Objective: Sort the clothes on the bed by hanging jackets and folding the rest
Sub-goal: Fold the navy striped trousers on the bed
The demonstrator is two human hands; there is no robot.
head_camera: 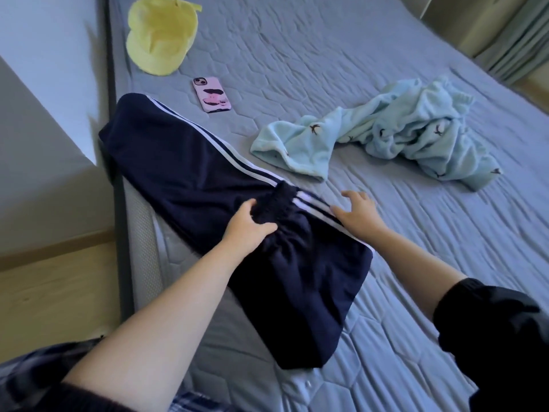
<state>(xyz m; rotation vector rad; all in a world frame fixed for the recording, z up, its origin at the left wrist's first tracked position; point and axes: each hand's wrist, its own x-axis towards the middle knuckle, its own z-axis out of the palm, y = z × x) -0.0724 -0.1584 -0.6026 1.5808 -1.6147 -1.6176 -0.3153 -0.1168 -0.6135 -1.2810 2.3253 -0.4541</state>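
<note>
Under my left hand (248,226), the navy track pants (184,171) lie stretched along the edge of the bed (445,248), one end reaching away beyond my fingertips and the other back toward my elbow. That hand pinches a gathered elastic bunch between thumb and curled fingers. My right hand (356,211) sits just beside it, fingers spread and lightly bent, touching the 2 white stripes where cloth meets mattress. I judge this to be a fold in progress. To do it well, I would press the right palm flat as an anchor on the stripes, lift the bunch only slightly, and lay it down with the striped edges lined up, then smooth outward from the crease. Past my right fingertips, well apart, a crumpled light blue garment (401,126) waits, so I would confine the fold to the near strip of mattress.
</note>
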